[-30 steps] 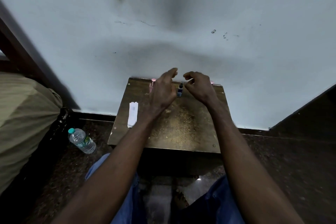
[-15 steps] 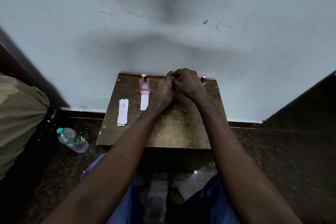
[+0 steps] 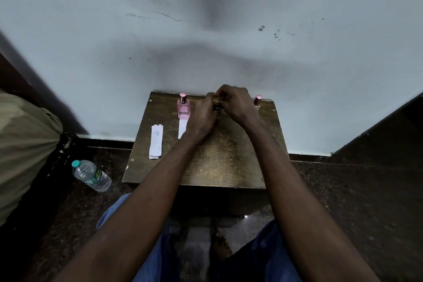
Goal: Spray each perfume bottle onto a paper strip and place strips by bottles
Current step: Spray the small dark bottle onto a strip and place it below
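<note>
At the back of a small brown table (image 3: 206, 167) my left hand (image 3: 202, 117) and my right hand (image 3: 235, 104) meet, both curled round a small dark perfume bottle (image 3: 218, 107) that is almost wholly hidden between them. A pink perfume bottle (image 3: 183, 107) stands upright at the back left with one white paper strip (image 3: 182, 128) lying in front of it. Another bottle with a pink cap (image 3: 257, 100) stands at the back right, partly hidden by my right hand. A stack of white paper strips (image 3: 156, 141) lies near the table's left edge.
The table stands against a grey wall (image 3: 206, 41). A plastic water bottle (image 3: 91, 175) lies on the dark floor to the left, beside an olive cloth bundle (image 3: 23, 144). My knees in blue trousers (image 3: 155, 247) are under the table's near edge.
A second ago both hands hovered open around the small dark bottle. They have since closed together over it. The camera shifted, bringing the pink bottle and its strip into view.
</note>
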